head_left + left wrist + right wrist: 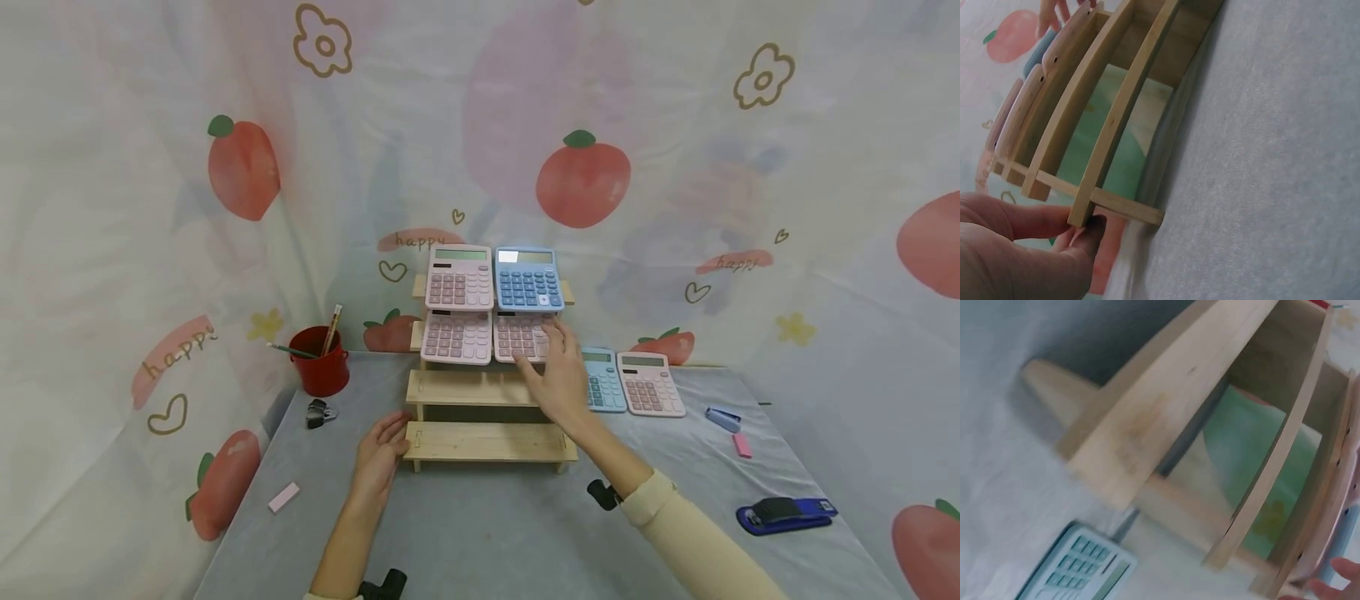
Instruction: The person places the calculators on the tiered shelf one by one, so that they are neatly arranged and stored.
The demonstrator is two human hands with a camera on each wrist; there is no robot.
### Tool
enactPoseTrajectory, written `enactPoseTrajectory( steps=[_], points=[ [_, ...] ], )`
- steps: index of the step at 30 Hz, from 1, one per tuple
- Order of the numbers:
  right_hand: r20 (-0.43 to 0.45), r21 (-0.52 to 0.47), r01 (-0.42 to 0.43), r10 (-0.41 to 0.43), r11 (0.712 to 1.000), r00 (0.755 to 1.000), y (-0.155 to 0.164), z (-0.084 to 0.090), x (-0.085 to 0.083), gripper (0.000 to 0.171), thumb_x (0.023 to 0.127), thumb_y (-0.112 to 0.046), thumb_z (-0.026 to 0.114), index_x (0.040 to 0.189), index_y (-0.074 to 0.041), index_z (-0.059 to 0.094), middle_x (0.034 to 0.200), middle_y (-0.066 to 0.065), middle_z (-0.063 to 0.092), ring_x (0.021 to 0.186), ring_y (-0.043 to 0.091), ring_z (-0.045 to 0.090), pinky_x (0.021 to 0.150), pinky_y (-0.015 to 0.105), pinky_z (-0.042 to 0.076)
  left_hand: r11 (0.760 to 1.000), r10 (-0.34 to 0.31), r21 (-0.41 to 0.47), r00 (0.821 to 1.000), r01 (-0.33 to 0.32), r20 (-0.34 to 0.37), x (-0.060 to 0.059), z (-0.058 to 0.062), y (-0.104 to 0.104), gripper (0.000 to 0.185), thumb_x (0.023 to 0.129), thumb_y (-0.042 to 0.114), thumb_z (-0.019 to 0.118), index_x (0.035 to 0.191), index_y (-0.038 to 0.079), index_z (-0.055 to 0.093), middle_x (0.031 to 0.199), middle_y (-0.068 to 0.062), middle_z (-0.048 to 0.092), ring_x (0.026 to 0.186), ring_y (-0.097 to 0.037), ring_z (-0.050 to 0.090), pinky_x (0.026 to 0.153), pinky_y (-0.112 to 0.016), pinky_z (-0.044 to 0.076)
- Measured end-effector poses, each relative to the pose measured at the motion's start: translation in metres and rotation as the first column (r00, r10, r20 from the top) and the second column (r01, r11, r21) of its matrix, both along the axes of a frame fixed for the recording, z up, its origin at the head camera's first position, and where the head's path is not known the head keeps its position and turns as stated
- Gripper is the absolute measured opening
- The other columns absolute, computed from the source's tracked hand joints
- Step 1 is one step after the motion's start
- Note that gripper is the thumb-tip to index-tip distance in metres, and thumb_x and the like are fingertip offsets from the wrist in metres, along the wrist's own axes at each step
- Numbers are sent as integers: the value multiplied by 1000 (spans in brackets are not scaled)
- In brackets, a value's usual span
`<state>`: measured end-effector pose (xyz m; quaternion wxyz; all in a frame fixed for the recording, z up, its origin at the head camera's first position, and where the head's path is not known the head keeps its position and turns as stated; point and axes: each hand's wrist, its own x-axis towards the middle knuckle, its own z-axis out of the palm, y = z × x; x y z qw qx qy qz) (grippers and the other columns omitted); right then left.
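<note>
A tiered wooden rack (487, 442) stands on the table. At its lowest step's left end, my left hand (378, 462) pinches the plank between thumb and fingers, plain in the left wrist view. On the second tier from the top, my right hand (558, 383) touches the right-hand pink calculator (517, 337), fingers extended over its lower right part. Another pink calculator (456, 340) leans beside it. Above them on the top tier are a pink calculator (459, 279) and a blue calculator (528, 279). Only fingertips (1341, 569) of the right hand show in its wrist view.
Right of the rack lean a light blue calculator (604, 383) and a pink calculator (649, 385). Farther right lie a small blue stapler (723, 418), a pink eraser (742, 445) and a larger stapler (787, 515). At left are a red pencil bucket (325, 379), black clips (320, 413) and an eraser (283, 497).
</note>
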<state>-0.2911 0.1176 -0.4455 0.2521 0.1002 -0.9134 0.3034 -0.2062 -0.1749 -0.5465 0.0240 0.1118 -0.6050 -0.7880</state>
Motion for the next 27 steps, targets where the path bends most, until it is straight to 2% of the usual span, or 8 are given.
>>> enactPoseTrajectory(
  steps=[2, 5, 7, 9, 15, 19, 24, 27],
  points=[
    [-55, -7, 12, -13, 1000, 998, 13, -1, 4, 69, 96, -46, 72, 146, -3, 52, 153, 20, 45, 129, 45, 54, 94, 61, 50, 1000, 2, 1, 1000, -2, -1, -1, 0, 1, 60, 94, -17, 52, 152, -8, 41, 157, -30, 43, 149, -39, 38, 98, -26, 47],
    [-126, -7, 19, -20, 1000, 992, 39, -4, 8, 58, 97, -39, 74, 139, -2, 60, 143, 20, 55, 117, 45, 61, 83, 58, 53, 1000, 1, 2, 1000, -1, -4, -2, 0, 2, 61, 93, -18, 52, 152, -9, 41, 157, -30, 43, 149, -40, 37, 93, -21, 48],
    [-151, -4, 31, -31, 1000, 988, 58, -9, 9, 52, 97, -36, 74, 134, -2, 63, 137, 20, 59, 112, 45, 63, 80, 58, 53, 1000, 0, 3, 1000, 0, -9, -2, 0, 1, 61, 92, -18, 52, 152, -9, 41, 157, -30, 43, 150, -39, 37, 90, -18, 48],
    [-146, 4, 39, -38, 999, 989, 78, -15, 9, 48, 97, -33, 74, 132, -1, 64, 134, 21, 60, 112, 45, 62, 83, 59, 52, 1000, 1, 4, 1000, -1, -9, -3, 1, 0, 61, 92, -18, 51, 151, -9, 41, 157, -30, 43, 150, -39, 36, 87, -16, 47],
    [-31, 40, 69, -68, 997, 997, 134, -37, 0, 44, 97, -27, 73, 129, 2, 64, 133, 25, 59, 118, 48, 58, 93, 64, 47, 1000, 4, 1, 1000, -4, -3, -3, 2, -3, 60, 93, -18, 50, 152, -9, 41, 157, -29, 43, 150, -38, 36, 84, -15, 47],
    [68, 74, 108, -113, 991, 991, 165, -50, -5, 49, 96, -28, 73, 133, 3, 61, 135, 29, 56, 120, 51, 55, 95, 66, 44, 1000, 0, -7, 1000, 0, 3, -1, 3, -3, 60, 93, -18, 50, 152, -9, 41, 157, -29, 43, 150, -38, 37, 84, -14, 47],
    [220, 152, 146, -177, 978, 959, 196, -63, -10, 67, 94, -34, 74, 141, 7, 51, 141, 35, 46, 122, 55, 52, 98, 68, 42, 1000, -7, -8, 1000, 7, 5, 0, 2, -1, 59, 94, -17, 50, 152, -9, 40, 157, -30, 43, 150, -40, 37, 84, -14, 47],
    [301, 197, 141, -197, 970, 933, 208, -70, -13, 83, 88, -34, 79, 147, 12, 43, 148, 40, 37, 126, 58, 46, 103, 70, 39, 1000, -5, 2, 1000, 5, 10, 0, 1, 1, 59, 94, -17, 50, 152, -8, 41, 157, -29, 44, 148, -40, 39, 85, -16, 48]
  ],
)
